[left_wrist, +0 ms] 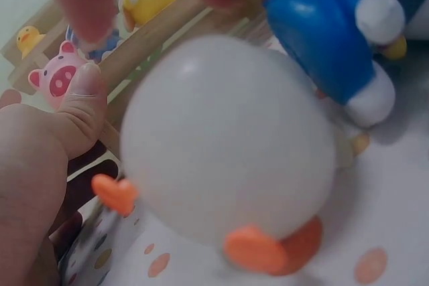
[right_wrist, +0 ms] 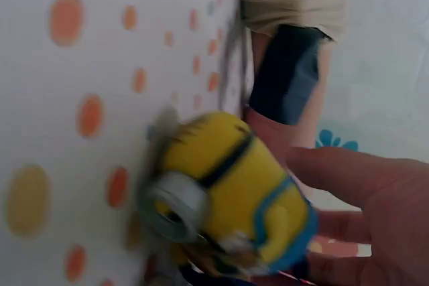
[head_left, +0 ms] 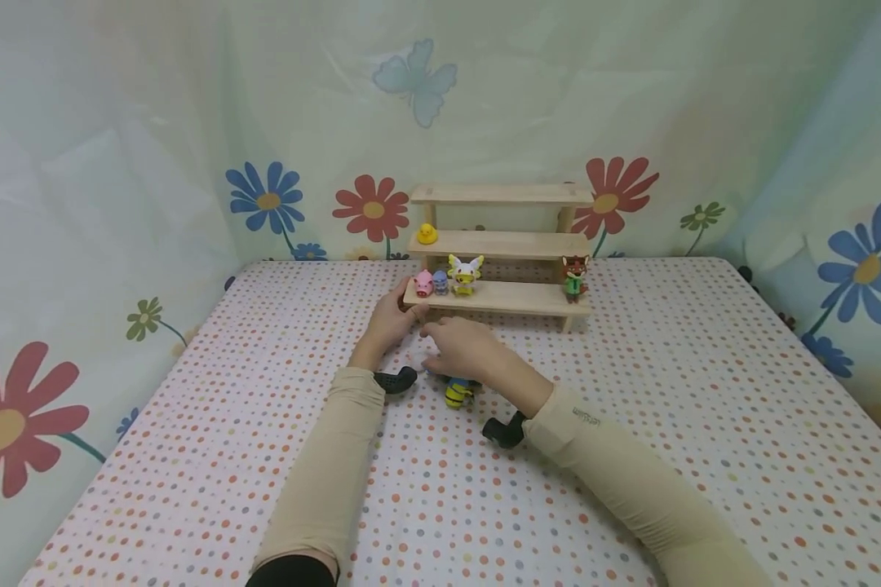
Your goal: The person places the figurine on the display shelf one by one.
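Note:
My left hand point(head_left: 391, 323) grips the left end of the wooden shelf's bottom step point(head_left: 514, 300). In the left wrist view its thumb point(left_wrist: 86, 95) lies by the pink pig figure point(left_wrist: 59, 75), on the step's front edge. My right hand point(head_left: 470, 349) hovers in front of the shelf, fingers loosely bent, holding nothing. Below it a yellow Minion figure point(right_wrist: 224, 185) lies on the table. Close to the left wrist camera are a round white figure with orange feet point(left_wrist: 228, 138) and a blue-and-white figure point(left_wrist: 328, 31), tipped over.
On the bottom step stand a small blue figure point(head_left: 440, 283), a white-and-yellow eared figure point(head_left: 466, 275) and a fox figure point(head_left: 575, 279). A yellow duck point(head_left: 427, 234) sits on the middle step. The shelf stands near the back of the dotted tablecloth point(head_left: 675, 391).

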A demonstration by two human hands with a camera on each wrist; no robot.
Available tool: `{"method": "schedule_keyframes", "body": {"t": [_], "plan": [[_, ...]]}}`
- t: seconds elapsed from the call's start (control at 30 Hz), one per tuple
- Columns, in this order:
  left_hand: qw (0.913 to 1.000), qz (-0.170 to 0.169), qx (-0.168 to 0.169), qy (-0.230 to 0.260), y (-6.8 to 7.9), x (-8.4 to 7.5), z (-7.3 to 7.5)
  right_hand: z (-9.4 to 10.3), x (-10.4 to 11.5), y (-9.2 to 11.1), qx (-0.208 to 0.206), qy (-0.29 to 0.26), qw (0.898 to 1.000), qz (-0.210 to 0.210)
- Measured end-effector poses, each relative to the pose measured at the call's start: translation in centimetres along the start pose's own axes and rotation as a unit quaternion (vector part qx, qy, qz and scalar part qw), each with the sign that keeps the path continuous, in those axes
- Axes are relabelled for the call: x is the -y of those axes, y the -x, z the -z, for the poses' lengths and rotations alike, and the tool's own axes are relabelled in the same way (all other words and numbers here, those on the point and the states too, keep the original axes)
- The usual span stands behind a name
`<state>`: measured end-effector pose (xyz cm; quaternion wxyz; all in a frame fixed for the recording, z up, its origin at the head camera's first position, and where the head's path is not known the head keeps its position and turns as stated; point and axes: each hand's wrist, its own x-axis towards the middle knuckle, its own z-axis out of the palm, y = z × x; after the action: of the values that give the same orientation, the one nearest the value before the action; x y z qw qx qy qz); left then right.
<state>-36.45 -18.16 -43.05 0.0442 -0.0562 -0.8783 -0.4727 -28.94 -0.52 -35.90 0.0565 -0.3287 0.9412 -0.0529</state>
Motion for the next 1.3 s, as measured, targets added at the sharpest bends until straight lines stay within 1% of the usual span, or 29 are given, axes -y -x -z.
{"method": "schedule_keyframes", "body": {"t": [0.1,0.17,0.3,0.43,0.63,0.77,0.87,0.97,1.03,1.13,1.3], "plan": [[0.9999,-0.003,-0.007,-0.009,0.0,-0.2,0.2,-0.5,0.4,-0.2,-0.007,0.023,1.000,-0.010],[0.9999,-0.003,-0.005,-0.011,0.0,-0.3,0.3,-0.8,0.6,-0.1,-0.009,0.045,0.999,-0.014],[1.0000,0.004,-0.003,-0.007,-0.1,-0.2,0.3,-1.1,1.1,0.2,-0.002,0.065,0.997,-0.033],[0.9999,0.009,-0.008,-0.005,-0.2,-0.1,0.1,-1.1,1.2,0.6,0.003,0.075,0.996,-0.047],[0.9998,0.018,-0.009,-0.004,-0.3,0.0,0.0,-1.3,1.1,0.8,-0.001,0.074,0.997,-0.038],[0.9998,0.015,-0.011,0.000,-0.3,0.0,-0.1,-1.3,1.0,0.6,0.005,0.071,0.996,-0.043],[0.9999,0.010,-0.012,-0.001,-0.2,0.0,-0.1,-0.9,0.6,0.5,0.015,0.058,0.997,-0.044],[0.9999,0.005,-0.010,-0.001,0.0,-0.2,0.0,-0.2,-0.2,0.4,0.012,0.020,0.999,-0.040],[1.0000,0.002,-0.008,0.003,0.1,-0.2,0.0,0.6,-0.9,0.5,-0.001,-0.015,0.999,-0.038],[0.9999,0.005,-0.008,0.008,0.1,-0.3,0.0,1.9,-2.1,0.7,-0.024,-0.066,0.997,-0.036],[0.9998,0.015,-0.009,0.001,-0.1,-0.2,0.0,3.7,-4.8,1.0,-0.072,-0.112,0.990,-0.037]]}}
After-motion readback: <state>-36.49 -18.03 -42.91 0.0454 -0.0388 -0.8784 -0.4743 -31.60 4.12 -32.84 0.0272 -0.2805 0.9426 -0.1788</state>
